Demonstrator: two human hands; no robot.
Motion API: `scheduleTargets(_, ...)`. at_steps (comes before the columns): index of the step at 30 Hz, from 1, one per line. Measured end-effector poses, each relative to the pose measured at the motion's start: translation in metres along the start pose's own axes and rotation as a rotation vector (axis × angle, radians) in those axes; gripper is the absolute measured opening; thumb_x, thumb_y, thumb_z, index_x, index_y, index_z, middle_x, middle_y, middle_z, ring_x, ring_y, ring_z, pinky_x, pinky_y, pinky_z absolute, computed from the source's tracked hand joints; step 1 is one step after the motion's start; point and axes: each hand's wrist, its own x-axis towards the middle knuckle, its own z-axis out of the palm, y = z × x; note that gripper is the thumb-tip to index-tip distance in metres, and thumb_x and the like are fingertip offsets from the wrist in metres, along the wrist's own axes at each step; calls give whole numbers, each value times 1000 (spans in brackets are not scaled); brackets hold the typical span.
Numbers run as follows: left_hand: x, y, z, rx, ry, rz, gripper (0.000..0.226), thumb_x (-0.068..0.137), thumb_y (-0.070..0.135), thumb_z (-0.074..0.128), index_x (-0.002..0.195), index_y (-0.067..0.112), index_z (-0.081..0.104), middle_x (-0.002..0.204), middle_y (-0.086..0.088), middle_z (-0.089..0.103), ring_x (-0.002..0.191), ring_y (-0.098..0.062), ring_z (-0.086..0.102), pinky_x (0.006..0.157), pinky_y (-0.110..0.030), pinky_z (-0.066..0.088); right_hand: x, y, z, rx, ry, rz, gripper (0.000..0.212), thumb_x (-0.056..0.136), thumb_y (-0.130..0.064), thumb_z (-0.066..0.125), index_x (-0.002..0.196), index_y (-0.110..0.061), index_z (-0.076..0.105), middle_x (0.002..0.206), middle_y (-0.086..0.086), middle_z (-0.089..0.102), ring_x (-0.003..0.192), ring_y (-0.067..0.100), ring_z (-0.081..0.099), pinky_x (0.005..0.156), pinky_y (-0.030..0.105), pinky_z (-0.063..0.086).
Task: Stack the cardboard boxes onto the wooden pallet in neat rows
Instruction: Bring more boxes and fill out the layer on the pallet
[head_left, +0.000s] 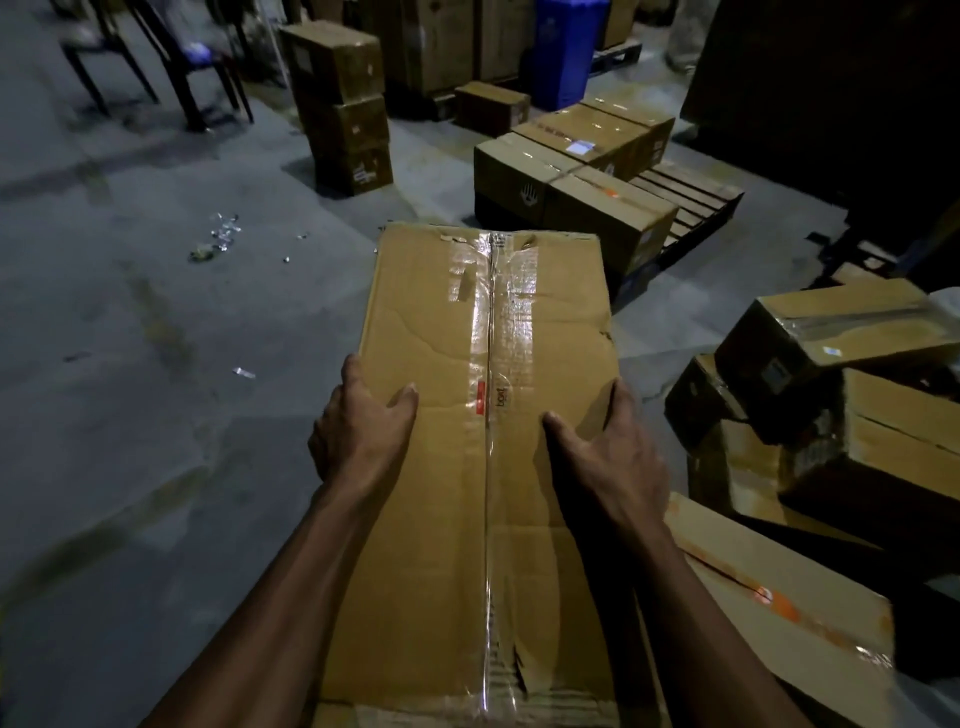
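box in hand: I've got a long tan cardboard box (483, 441) with clear tape down its centre seam, held out lengthwise in front of me, above the grey concrete floor (130, 364) and not on the pallet

left hand (361, 421): clamped on the box's left edge, thumb lying on top, the other fingers wrapped over the side out of sight

right hand (608, 441): same deal on the right edge, thumb flat on top pointing inward, fingers curled down over the side

pallet: dark slatted wooden pallet (691, 202) sits ahead and a bit right, well apart from the box I'm carrying

already on it: a row of brown taped cardboard boxes (576, 171) packed side by side on the pallet's left part, bare slats showing on the right

right side: messy heap of crumpled brown cartons (831, 374), some tilted, plus one flat carton with an orange sticker (779, 597) just beside my right forearm

further back: a tall stack of three brown boxes (343, 109), a blue plastic bin (566, 52), dark chair legs (171, 78) top left

floor junk: little shiny scraps of litter (221, 234) off to the left
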Motion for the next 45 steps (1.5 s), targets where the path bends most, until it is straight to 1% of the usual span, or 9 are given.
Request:
scheduleTargets(4,94,33,17,13,-29,34,81,90,56,61,154,21,26,137,-12,57,118,-36,58,90,-46,49,79,-44,21,23,1,43,102,74,-85,52,154,-37,9,137,10,54,116,36,58,95,54,50)
scheduleTargets(10,212,91,37,-27,-51,119,80,89,55,62,152,22,26,135,-11,58,115,-37,60,87,-44,49,179,-104,21,40,58,80,102,79,-78,58,157,-33,8,147,12,47,128,38,51,102,54,46)
scheduleTargets(18,379,157,106,-76,-176,232,76,91,51,63,152,20,29,134,-12,58,116,-36,58,85,-41,47,321,-159,59,-17,174,234,104,76,-83,53,155,-36,3,145,12,51,123,40,55,101,55,47)
scheduleTargets(22,470,194,144,-91,-265,324,70,92,50,62,149,20,32,129,-8,60,110,-32,61,75,-33,40,395,-191,79,-17,235,332,104,79,-81,53,157,-34,4,150,12,46,129,40,50,105,53,44)
scheduleTargets(27,558,250,185,-107,-360,448,67,91,51,61,145,22,36,122,-5,61,99,-25,61,72,-33,41,468,-220,82,-13,307,432,103,80,-80,55,157,-32,6,151,12,45,131,39,49,103,52,44)
scheduleTargets(30,590,284,217,-128,-423,513,66,91,51,62,145,25,34,118,-3,60,89,-17,54,70,-32,43,505,-220,80,-1,342,511,103,81,-78,55,158,-32,5,153,12,44,132,41,48,104,53,43)
scheduleTargets(34,620,332,274,-123,-476,545,67,90,54,60,145,26,33,116,-2,61,93,-21,59,71,-35,51,566,-201,78,5,398,591,105,78,-80,57,157,-34,5,149,13,47,128,41,52,101,54,47)
scheduleTargets(40,650,424,385,-62,-490,516,68,90,57,59,145,27,33,111,-2,61,90,-21,59,73,-36,53,687,-148,55,38,386,652,102,80,-76,59,158,-34,8,153,13,43,133,40,47,104,49,41)
scheduleTargets(45,669,524,465,-35,-493,468,70,87,58,60,145,28,33,119,-5,63,104,-29,62,85,-42,54,799,-96,13,14,370,615,101,81,-76,57,157,-33,7,150,12,46,129,40,50,100,48,43)
